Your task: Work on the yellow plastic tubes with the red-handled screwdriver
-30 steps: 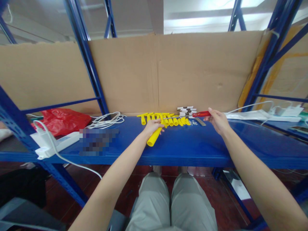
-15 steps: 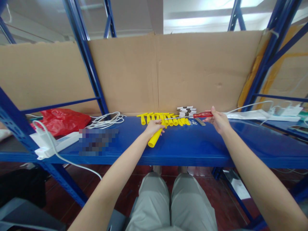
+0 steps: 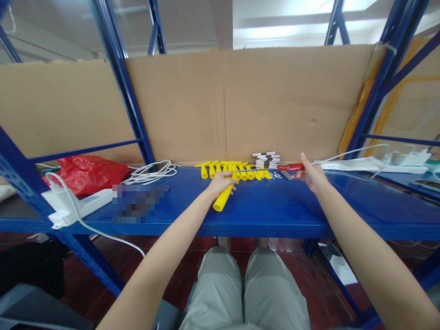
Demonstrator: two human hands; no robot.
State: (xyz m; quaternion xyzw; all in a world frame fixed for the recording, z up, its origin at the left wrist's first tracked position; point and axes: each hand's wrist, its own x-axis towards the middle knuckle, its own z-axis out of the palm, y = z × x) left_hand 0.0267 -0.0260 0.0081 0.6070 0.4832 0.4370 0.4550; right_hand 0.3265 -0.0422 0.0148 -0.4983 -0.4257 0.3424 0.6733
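Note:
My left hand (image 3: 222, 183) is closed around a yellow plastic handle (image 3: 222, 200), its hollow end tilted down toward me. In my right hand (image 3: 312, 174) is a red-handled screwdriver (image 3: 290, 167), held level with its thin shaft pointing left. The tip of the shaft meets the upper part of the yellow handle beside my left fingers; whether it sits in a screw is too small to see. Behind, several more yellow handles (image 3: 205, 173) lie in a row on the blue shelf. A stack of white and dark strips (image 3: 266, 160) and scattered small white pieces (image 3: 275, 175) lie to their right.
A cardboard sheet (image 3: 275, 101) stands along the back of the blue shelf (image 3: 275, 206). At the left are a red plastic bag (image 3: 92, 174), a coiled white cable (image 3: 151, 173) and a power strip (image 3: 89, 206). Blue posts (image 3: 130, 91) rise on both sides.
The screwdriver and the yellow handle have shifted slightly to the right. My right fingers have changed position a little on the red grip. Both hands keep their hold.

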